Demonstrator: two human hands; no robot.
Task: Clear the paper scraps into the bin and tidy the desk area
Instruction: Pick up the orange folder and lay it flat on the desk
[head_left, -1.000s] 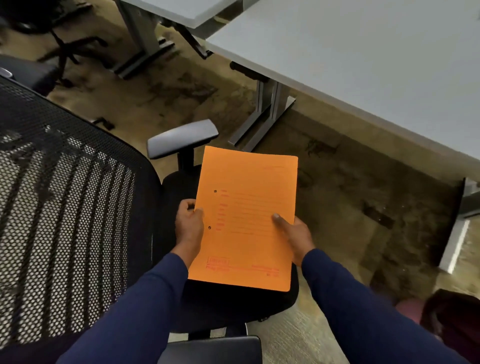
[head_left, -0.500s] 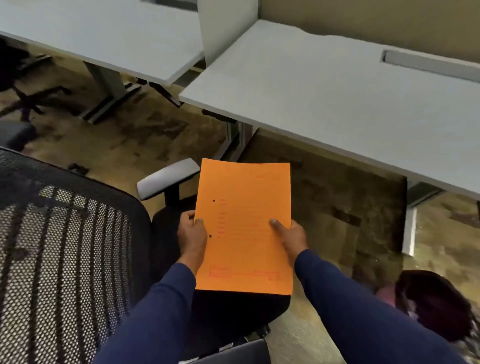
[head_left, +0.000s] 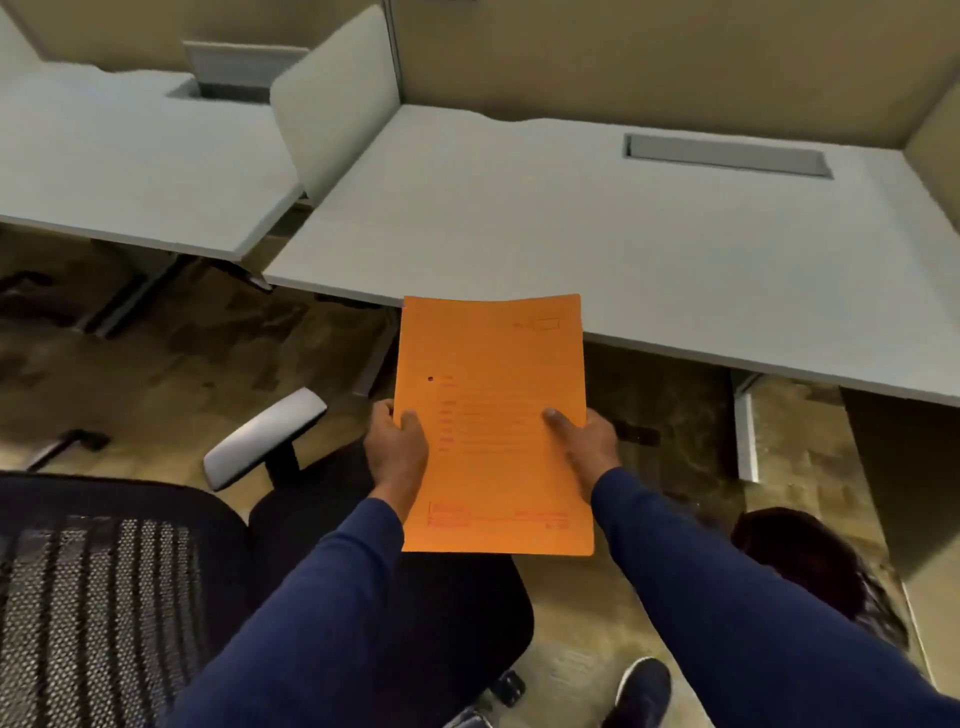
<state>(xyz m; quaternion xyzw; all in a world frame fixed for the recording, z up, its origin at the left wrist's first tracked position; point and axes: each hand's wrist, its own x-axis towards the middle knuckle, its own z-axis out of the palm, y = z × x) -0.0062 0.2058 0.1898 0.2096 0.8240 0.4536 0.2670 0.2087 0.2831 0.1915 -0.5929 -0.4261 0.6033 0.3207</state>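
Grey desk (head_left: 571, 234) is lying ahead while the left hand (head_left: 397, 447) and the right hand (head_left: 587, 441) are pinching the orange folder (head_left: 493, 467) by its side edges, thumbs on top, at the desk's front edge, and such a thin grip is probably risking a slip to the floor.

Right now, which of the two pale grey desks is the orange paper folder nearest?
The right-hand pale grey desk: the top edge of the orange paper folder overlaps its front edge in view. The other desk lies left of the white divider panel.
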